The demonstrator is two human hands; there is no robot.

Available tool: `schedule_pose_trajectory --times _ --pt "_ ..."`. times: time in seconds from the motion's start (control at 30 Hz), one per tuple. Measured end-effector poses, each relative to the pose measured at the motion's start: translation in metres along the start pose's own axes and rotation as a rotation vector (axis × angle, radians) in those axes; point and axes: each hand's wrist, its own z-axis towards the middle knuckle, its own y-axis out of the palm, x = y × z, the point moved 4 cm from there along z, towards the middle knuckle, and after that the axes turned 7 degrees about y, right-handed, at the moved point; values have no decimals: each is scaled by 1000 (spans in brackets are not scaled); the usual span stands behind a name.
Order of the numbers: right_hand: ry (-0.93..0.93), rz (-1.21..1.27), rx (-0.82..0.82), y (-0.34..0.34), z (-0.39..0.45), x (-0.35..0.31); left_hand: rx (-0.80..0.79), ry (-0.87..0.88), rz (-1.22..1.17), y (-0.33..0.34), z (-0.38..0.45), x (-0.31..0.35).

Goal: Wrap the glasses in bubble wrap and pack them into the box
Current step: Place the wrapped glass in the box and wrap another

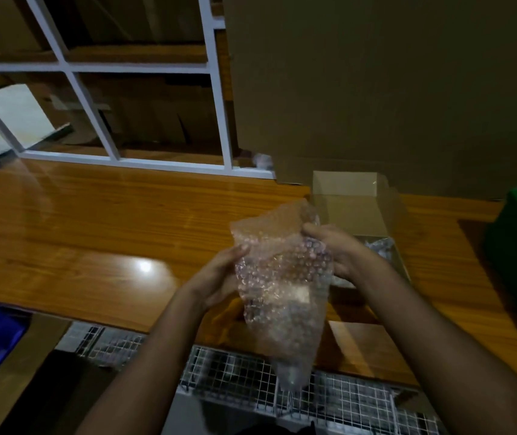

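Both hands, left hand [219, 277] and right hand [332, 249], grip the bubble wrap [282, 277] midair, likely steadying the wrapping near the box [357, 208].

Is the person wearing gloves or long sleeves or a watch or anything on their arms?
No. Both the left hand and the right hand are bare, with no gloves. Both forearms are bare as far as the picture shows, with no sleeves in view. No watch, bracelet or ring shows, though the light is dim and small things would be hard to spot.
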Motion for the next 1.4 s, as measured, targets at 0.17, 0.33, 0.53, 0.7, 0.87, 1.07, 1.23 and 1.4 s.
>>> schedule_pose_trajectory --times 0.17,0.33,0.53,0.7,0.87,1.07,1.23,1.4 --pt "82 0 -83 -23 -3 11 138 21 262 12 12 -6" --pt "96 -201 -233 -47 -7 40 207 81 349 7 13 9" --pt "-179 -281 -181 -42 -13 34 110 37 201 0 12 17" --pt "-244 -394 -142 -50 -19 31 76 57 318 0 7 -4" --pt "-320 -500 -178 -52 -32 32 113 282 484 5 3 16" --pt "-651 -324 -24 -57 -50 15 -16 568 493 29 -9 51" --pt "-776 -437 1 -66 -50 17 -155 672 607 34 -6 51" --pt "-987 -584 48 -63 -56 12 -46 527 459 26 8 34"
